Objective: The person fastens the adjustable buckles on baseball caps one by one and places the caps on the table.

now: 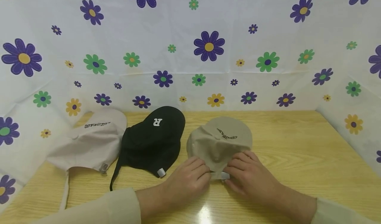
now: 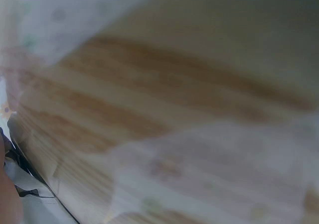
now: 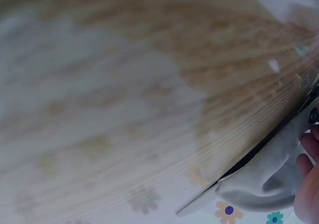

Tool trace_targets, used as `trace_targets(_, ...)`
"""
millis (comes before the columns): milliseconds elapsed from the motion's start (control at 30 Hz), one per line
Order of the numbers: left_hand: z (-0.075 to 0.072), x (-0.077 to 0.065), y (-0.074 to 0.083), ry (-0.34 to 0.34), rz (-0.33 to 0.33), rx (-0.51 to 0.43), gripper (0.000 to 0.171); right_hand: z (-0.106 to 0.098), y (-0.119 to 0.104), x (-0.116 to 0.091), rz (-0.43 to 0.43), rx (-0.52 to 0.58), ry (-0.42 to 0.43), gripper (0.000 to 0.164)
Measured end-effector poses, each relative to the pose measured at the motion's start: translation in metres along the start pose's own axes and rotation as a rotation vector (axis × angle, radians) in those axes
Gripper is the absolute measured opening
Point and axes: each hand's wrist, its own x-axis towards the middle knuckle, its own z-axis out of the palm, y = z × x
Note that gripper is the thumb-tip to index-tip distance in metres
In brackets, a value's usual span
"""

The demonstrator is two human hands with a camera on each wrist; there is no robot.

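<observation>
A khaki cap (image 1: 218, 144) with dark COLORADO lettering lies on the table, its brim pointing away from me. My left hand (image 1: 190, 177) grips the left side of its back strap (image 1: 215, 175). On the other side, my right hand (image 1: 253, 174) holds the strap, fingers curled over the cap's rear edge. Beside the right fingertips shows a pale, shiny piece (image 1: 225, 175) on the strap. The right wrist view catches the cap's side (image 3: 279, 169) next to my fingers (image 3: 311, 145). Much of both thumbs is hidden.
To the left lie a black cap (image 1: 151, 144) with a white R and a pale pinkish cap (image 1: 89, 144), both with loose straps hanging toward me. The wooden table (image 1: 297, 144) is backed by a flower-printed cloth (image 1: 178, 25), which also rises along both sides.
</observation>
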Motion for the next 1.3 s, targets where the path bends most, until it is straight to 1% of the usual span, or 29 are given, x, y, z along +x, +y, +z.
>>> trace_targets(333,0.0008,0.0,0.0,-0.008,-0.001,-0.008,0.032,0.0028,0.002,0.0008,-0.043,0.058,0.017,0.019)
trace_targets(467,-0.0003,0.0004,-0.0003,-0.015,0.0,-0.004,0.032,0.0033,0.0021,0.001,-0.047,0.072,0.007,0.016)
trace_targets(667,-0.0006,-0.0004,-0.0004,-0.025,-0.004,0.004,0.034,0.0034,0.0014,0.0014,-0.047,0.081,0.006,0.017)
trace_targets(833,-0.0005,0.0,-0.0002,-0.021,-0.005,-0.02,0.031,0.0024,0.0012,0.002,-0.041,0.092,0.007,0.018)
trace_targets(1100,-0.0042,0.0022,0.0,-0.026,0.017,-0.046,0.028,0.0015,0.0009,0.004,-0.035,0.114,0.006,0.019)
trace_targets(1300,-0.0063,0.0032,-0.0008,-0.02,0.023,-0.093,0.025,0.0002,0.0008,0.0058,-0.039,0.123,0.014,0.019)
